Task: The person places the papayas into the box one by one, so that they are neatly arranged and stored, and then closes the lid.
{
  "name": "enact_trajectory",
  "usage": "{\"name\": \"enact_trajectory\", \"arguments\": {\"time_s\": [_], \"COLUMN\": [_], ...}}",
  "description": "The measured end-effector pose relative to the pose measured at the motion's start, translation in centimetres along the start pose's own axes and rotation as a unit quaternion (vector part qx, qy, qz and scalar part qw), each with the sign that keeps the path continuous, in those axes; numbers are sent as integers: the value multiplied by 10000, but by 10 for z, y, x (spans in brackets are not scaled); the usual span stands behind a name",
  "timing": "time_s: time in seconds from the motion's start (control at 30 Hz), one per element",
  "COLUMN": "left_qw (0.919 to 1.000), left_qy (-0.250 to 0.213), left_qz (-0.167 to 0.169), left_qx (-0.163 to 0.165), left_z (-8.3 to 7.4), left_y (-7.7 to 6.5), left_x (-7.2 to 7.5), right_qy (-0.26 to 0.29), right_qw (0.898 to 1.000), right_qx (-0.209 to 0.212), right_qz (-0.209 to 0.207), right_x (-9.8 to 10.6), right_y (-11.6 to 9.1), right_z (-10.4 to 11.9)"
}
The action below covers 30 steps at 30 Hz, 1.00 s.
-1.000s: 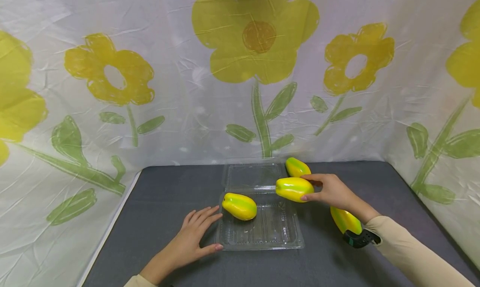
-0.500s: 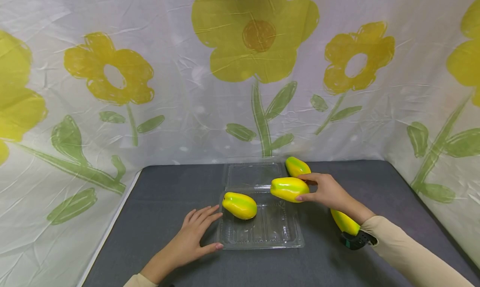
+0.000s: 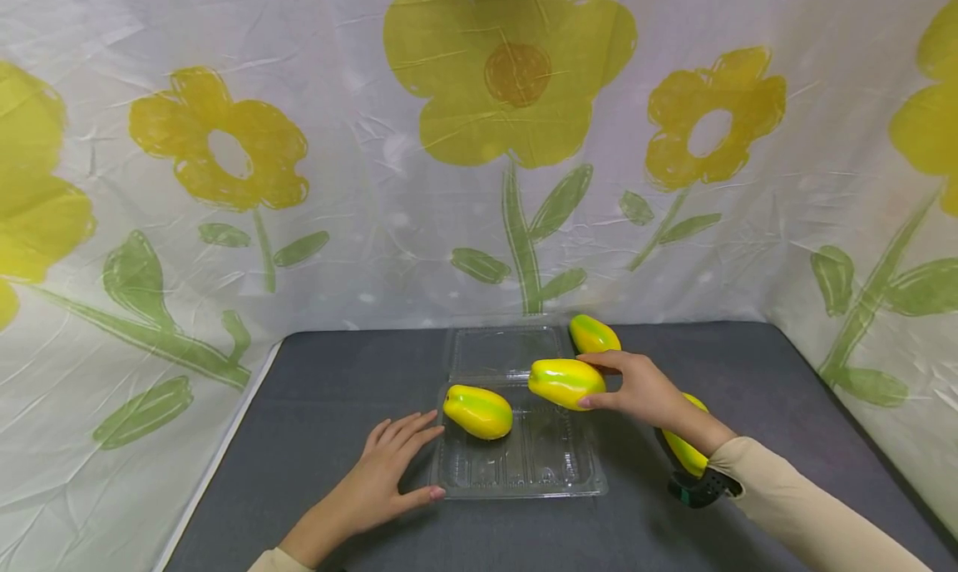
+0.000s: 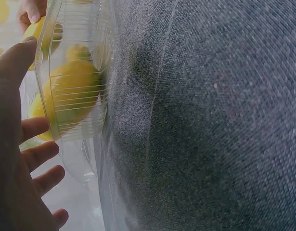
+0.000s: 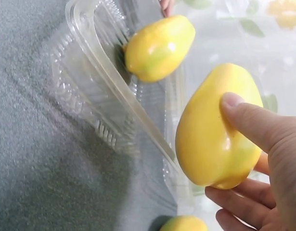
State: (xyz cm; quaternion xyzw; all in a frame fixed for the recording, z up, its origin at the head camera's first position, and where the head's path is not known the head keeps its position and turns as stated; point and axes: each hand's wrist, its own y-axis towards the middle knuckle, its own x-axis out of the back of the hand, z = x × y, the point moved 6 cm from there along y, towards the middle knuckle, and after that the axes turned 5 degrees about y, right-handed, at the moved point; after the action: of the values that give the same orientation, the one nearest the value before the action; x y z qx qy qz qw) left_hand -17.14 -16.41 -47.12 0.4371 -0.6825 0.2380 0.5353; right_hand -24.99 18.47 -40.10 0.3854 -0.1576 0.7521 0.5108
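A plump, papaya-shaped fruit (image 3: 566, 384), glossy yellow with a lengthwise streak of light green and a narrower, blunt end pointing left, is held up above the right rear part of a clear plastic container (image 3: 524, 495). The person's right hand (image 3: 642, 389) pinches it between thumb and fingers at its right end.

Four such fruits are in view, all yellow and green. Besides the held one, a second fruit (image 3: 479, 412) lies inside the container, at its left rear; a third fruit (image 3: 595, 334) is on the dark grey bench (image 3: 322, 389), just right of the lid; and a fourth fruit (image 3: 685, 454) is partly hidden by the right wrist, which wears one black band (image 3: 696, 490).

There is one container, with one hinged lid (image 3: 509, 352) lying open behind it. The left hand (image 3: 389, 479) has its fingers spread at the container's left edge; they seem to touch the rim, though this is hard to be sure of. Behind hangs a pale cloth (image 3: 359, 181) printed with five yellow flowers.
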Motion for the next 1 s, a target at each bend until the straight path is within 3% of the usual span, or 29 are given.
{"name": "enact_trajectory", "arguments": {"time_s": [1.0], "left_qw": [9997], "left_qy": [132], "left_qz": [-187], "left_qx": [-111], "left_z": [-4], "left_y": [1], "left_x": [2], "right_qy": [241], "right_qw": [9993], "right_qx": [97], "right_qz": [-254], "right_x": [-17], "right_y": [2], "right_z": [5]}}
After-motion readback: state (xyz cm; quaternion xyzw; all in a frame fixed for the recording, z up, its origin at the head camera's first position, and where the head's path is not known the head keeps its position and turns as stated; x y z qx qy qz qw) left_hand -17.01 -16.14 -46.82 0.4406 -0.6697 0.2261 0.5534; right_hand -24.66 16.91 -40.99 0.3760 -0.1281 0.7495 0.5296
